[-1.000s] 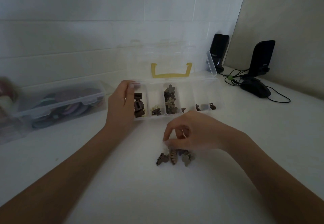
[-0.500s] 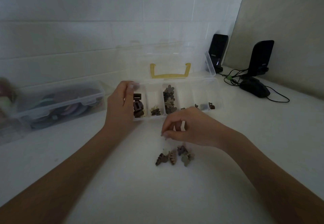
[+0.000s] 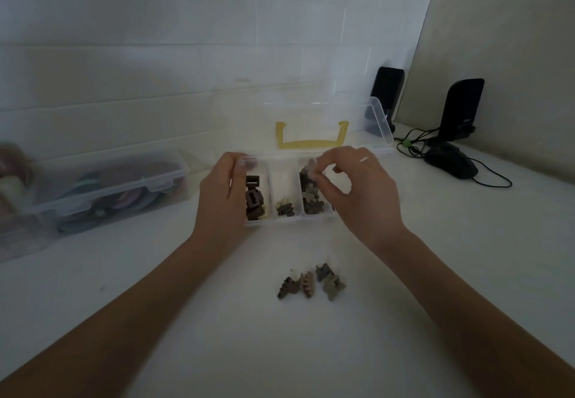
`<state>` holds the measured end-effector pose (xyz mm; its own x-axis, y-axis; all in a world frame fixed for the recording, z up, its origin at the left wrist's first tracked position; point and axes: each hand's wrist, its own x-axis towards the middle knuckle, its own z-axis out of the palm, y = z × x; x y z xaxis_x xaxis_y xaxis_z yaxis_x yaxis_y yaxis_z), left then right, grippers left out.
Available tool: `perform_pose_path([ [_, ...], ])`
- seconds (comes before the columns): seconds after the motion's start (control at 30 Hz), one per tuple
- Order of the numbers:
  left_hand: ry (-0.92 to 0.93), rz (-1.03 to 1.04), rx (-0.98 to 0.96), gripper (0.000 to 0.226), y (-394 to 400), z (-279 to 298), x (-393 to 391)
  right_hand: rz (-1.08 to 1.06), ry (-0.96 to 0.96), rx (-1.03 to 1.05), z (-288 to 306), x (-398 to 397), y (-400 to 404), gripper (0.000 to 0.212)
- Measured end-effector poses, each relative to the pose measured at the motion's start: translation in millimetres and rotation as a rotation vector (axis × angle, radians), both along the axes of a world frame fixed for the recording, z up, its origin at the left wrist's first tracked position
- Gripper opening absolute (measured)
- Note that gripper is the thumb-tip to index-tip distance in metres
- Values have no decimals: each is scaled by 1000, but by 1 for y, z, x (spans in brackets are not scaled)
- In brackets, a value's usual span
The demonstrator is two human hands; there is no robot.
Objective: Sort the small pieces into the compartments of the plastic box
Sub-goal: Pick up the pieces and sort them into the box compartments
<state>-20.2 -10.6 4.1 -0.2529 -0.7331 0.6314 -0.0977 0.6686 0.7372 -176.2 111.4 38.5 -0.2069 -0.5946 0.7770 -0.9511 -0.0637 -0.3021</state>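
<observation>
Movement of the right hand (image 3: 357,189) is the main change: a second ago it was down at the loose pile of small pieces (image 3: 311,282) on the white table (image 3: 217,335), pinching among them; now it has lifted away and sits above the open plastic box (image 3: 280,223), over the third compartment from the left (image 3: 311,201). That suggests one piece has been picked and is about to be dropped in with others of its kind, so one more sorting round is nearly complete, with a small handful left on the table.

The box itself has not shifted; its clear lid (image 3: 311,117) stands open behind.

The left hand (image 3: 222,195) remains where it was, wrapped around the box's left end, thumb on the rim, steadying it.

The right wrist is bent upward, palm facing left, thumb and forefinger pressed together at the tips (image 3: 314,172) above the filled compartment, other fingers curled loosely. Whatever sits in the pinch is too small and blurred to make out.
</observation>
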Motion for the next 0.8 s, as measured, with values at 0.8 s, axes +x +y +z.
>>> perform_pose_path([
  [0.8, -17, -23, 118, 26, -9, 2, -2, 338, -64, 1115, 22, 0, 29, 24],
])
